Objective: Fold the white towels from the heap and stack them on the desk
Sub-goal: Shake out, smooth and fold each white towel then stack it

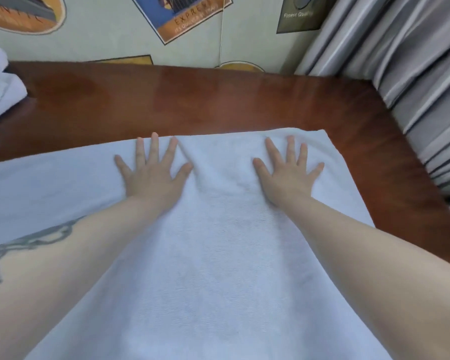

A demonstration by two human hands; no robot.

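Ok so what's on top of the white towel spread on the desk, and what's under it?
Both hands, left hand and right hand, press flat on the white towel, fingers spread. The wooden desk shows around its far and right edges; anything beneath the cloth is hidden.

Grey pleated curtains [405, 74] hang at upper right; travel posters [190, 16] cover the pale wall [102, 40] along the top.

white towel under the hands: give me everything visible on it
The white towel looks like terry cloth, with a fine looped texture and faint creases between the hands. It lies spread flat on the reddish-brown desk, its far edge and right corner showing and its left and near parts running out of view. The left hand and right hand press on it near the far edge, palms down, fingers spread.
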